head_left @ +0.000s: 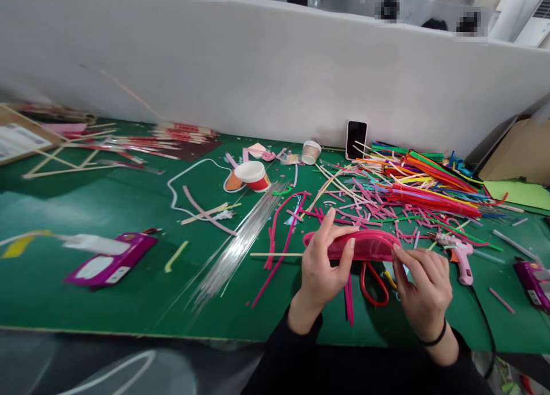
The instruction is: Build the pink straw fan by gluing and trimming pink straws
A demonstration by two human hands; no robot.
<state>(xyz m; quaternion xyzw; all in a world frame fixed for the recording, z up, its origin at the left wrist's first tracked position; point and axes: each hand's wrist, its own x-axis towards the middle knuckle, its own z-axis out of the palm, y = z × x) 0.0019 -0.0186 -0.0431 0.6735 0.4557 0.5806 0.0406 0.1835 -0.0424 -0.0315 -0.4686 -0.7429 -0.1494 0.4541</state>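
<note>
I see both hands low at centre over the green mat (pixel 107 280): left hand (pixel 320 269) pinches the left part of a flat pink piece (pixel 365 245), fingers curled over its top edge, right hand (pixel 423 283) grips its right end. Red scissors (pixel 373 283) lie just below the piece at 6 o'clock, glue gun (pixel 459 256) beside the right hand at 3 o'clock, strip pile (pixel 421 192) at 1 o'clock, cup (pixel 254 176) at 10 o'clock.

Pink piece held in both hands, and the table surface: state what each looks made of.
Pink piece: probably glossy plastic strips joined side by side; it shines and shows lengthwise ridges, held by left hand and right hand. Table surface: matte green mat or board, slightly sheened.
</note>
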